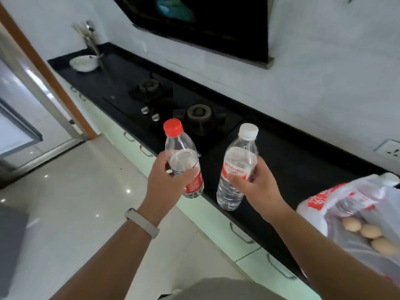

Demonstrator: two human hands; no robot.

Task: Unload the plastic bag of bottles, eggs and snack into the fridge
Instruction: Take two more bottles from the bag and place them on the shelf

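My left hand (166,180) grips a clear water bottle with a red cap (179,152), held upright over the floor beside the counter's front edge. My right hand (257,187) grips a second clear bottle with a white cap (238,167) and a red-and-white label, above the counter edge. At the right, a white plastic bag (337,204) with red print lies open on the black counter (303,161). Inside it I see three eggs (368,231) and another bottle (350,202) with a red label.
A black gas hob with two burners (199,115) is set in the counter behind the bottles. A white bowl (84,62) and utensils stand at the far left end. A doorway with a metal frame (32,83) opens at left. White tiled floor (75,202) lies below.
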